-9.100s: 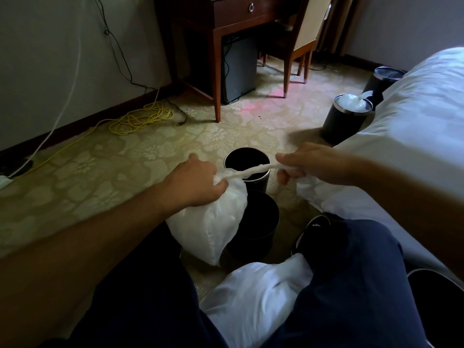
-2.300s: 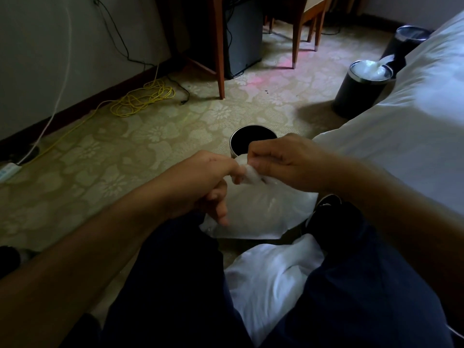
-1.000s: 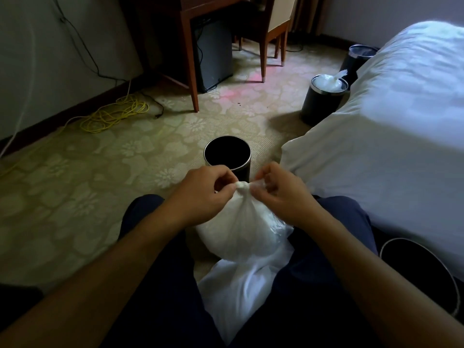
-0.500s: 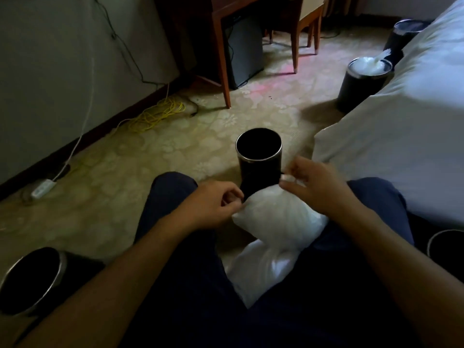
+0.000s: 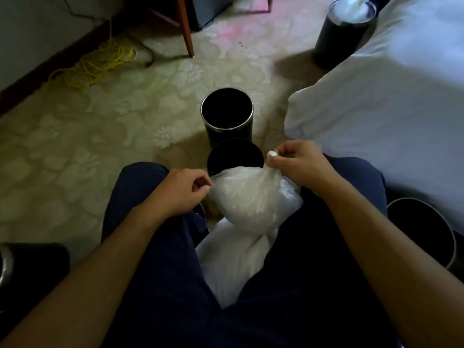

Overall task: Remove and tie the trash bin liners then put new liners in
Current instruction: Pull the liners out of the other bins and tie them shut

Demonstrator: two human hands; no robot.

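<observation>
A white, filled trash liner hangs between my knees, its neck gathered into a knot. My right hand grips that knotted neck, with the white tip poking out above my fingers. My left hand sits just left of the bag with fingers curled; whether it holds any plastic is hidden. Under the bag lies another white liner. Two empty black bins stand in front: the far bin and the near bin, partly hidden behind the bag.
A black bin with a white liner stands by the bed at the right. More black bins sit at the right edge and left edge. Yellow cable and a desk leg lie beyond.
The bag's neck went from stretched and twisted between both hands to knotted. My left hand has come off the neck; my right hand alone lifts the bag. The camera tilted down.
</observation>
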